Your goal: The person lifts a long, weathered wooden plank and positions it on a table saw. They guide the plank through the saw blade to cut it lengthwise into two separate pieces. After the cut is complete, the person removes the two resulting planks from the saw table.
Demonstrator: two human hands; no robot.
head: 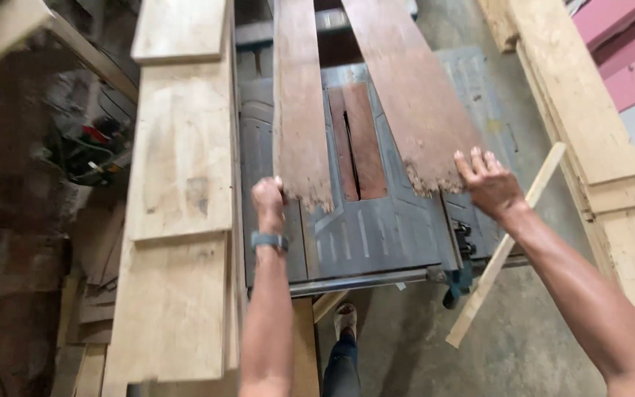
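A woodworking shop: a table saw (376,220) (metal top, red insert) stands among stacked pale planks (181,147).

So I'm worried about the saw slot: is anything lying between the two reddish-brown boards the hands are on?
Nothing visible does. The left hand grips the narrow reddish-brown board, the right hand rests on the wider reddish-brown board. Between them only the grey metal saw table and its red insert plate show.

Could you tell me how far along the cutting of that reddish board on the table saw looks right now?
Done: the board lies in two reddish strips, a left strip and a right strip, on either side of the blade slot. In hand: the left hand grips the left strip's ragged end; the right hand presses the right strip's. Left: both strips are on the saw table, not yet cleared.
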